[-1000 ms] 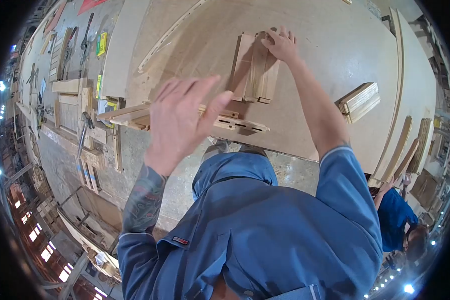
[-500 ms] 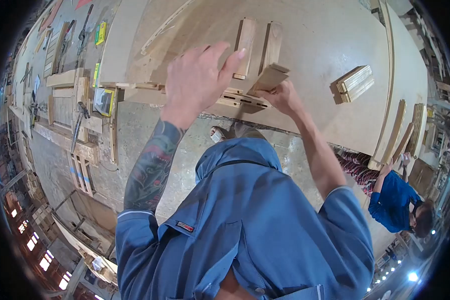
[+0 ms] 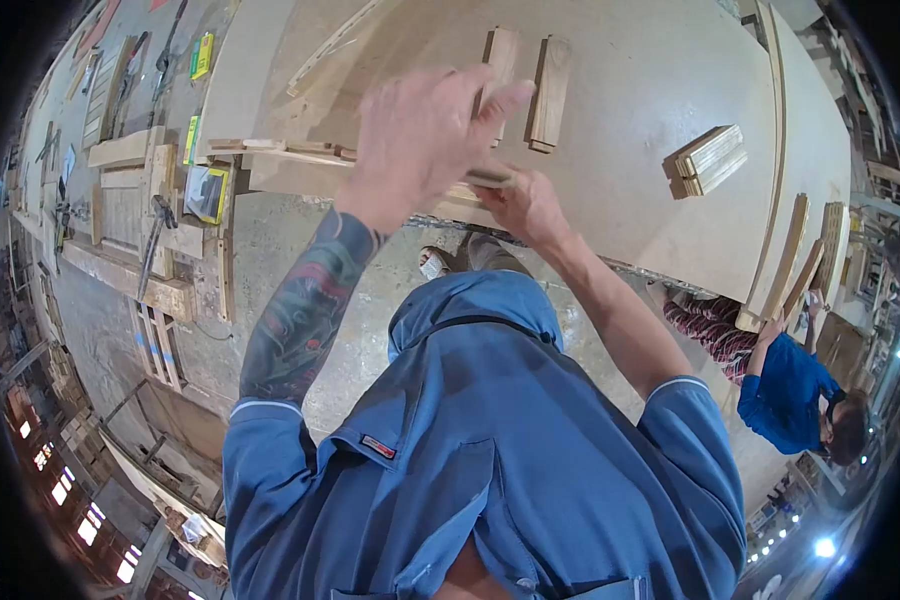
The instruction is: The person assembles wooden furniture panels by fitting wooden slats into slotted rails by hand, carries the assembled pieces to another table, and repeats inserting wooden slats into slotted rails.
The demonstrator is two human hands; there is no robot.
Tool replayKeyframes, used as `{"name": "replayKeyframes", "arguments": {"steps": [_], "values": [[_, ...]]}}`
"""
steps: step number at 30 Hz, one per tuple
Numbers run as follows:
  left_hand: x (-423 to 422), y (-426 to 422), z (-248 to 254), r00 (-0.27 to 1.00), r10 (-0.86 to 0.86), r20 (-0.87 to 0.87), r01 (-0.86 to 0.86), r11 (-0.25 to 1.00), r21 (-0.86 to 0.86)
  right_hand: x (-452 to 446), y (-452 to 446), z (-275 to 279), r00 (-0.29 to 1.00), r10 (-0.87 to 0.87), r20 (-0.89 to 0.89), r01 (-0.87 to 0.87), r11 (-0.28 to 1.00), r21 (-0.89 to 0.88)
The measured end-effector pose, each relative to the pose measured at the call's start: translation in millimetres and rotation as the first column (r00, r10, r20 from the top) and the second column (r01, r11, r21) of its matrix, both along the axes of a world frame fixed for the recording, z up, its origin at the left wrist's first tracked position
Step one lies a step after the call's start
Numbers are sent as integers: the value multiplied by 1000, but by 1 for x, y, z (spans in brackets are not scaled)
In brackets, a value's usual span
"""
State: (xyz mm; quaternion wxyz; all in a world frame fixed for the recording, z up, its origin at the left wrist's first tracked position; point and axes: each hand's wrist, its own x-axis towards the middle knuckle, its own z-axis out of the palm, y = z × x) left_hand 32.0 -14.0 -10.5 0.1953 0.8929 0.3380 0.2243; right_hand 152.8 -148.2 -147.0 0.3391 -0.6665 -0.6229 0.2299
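Observation:
My right hand (image 3: 530, 207) is closed around a short wooden board (image 3: 490, 177) near the front edge of the worktable (image 3: 630, 120). Above and to the left, my left hand (image 3: 420, 140) is slightly blurred; its thumb and fingers are apart, and nothing shows in its grasp. It covers part of the table edge and the lower end of one wooden block (image 3: 505, 60). A second wooden block (image 3: 551, 95) lies beside that one, apart from both hands. Slotted wood pieces along the table edge are mostly hidden beneath my hands.
A bundle of wooden strips (image 3: 711, 161) lies to the right on the table. Long boards (image 3: 788, 255) rest at the right end, where another person (image 3: 792, 385) works. On the left are a hammer (image 3: 157, 240), a yellow box (image 3: 206, 194) and wooden frames.
My right hand has moved slightly left and turned the wooden board, which stood tilted up before and now lies lower. My left hand has shifted right, towards it.

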Motion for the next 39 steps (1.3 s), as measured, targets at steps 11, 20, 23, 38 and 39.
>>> {"name": "replayKeyframes", "arguments": {"steps": [11,20,23,38,39], "values": [[30,-34,0,953,-163,-256,151,986,-65,15,2,-11,978,128,164,-87,967,-238],[24,-40,3,953,-92,-289,82,996,-44,52,100,-81,900,-155,407,170,986,-1],[26,-43,13,970,-84,-227,68,995,-77,8,123,-101,600,-447,663,514,851,108],[18,-28,7,959,-158,-234,115,976,-187,51,-39,-12,827,-200,-525,162,980,-117],[18,-30,6,961,-151,-232,107,975,-192,51,-39,-12,827,-227,-515,178,974,-143]]}}
